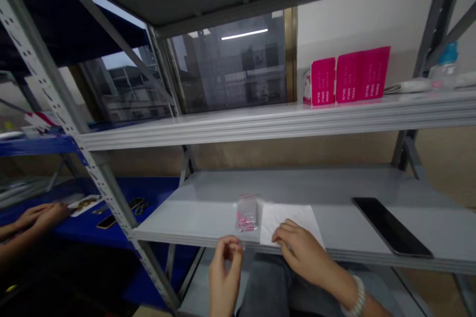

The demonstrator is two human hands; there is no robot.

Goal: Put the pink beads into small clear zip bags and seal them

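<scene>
Clear plastic, thin and limp, makes up the small zip bag [247, 205] lying flat on the grey lower shelf [211, 189], just left of a sheet of white paper [268, 218]. I'd guess it weighs next to nothing and slides easily; the pink beads [244, 222] gathered at its near end look hard and likely to roll if spilled. Best hold, I think, is the far edge by the seal — above the beads. The paper looks soft and easily creased, so I'd take it by a corner.

The left hand [226, 265] hovers at the shelf's front edge, thumb and forefinger curled towards each other; whether they pinch something, I cannot tell. The right hand [302, 250] bends over the paper's near part, fingers bunched, their tips too hidden to judge.

Smooth and pale, the shelf also carries a black phone [392, 227] to the right. Bright pink boxes [345, 77] stand on the upper shelf [260, 126], before a dim window [230, 64] and plain wall. Off to the left — on a blue shelf [158, 189] — another person's hands [46, 215] are also in view.
</scene>
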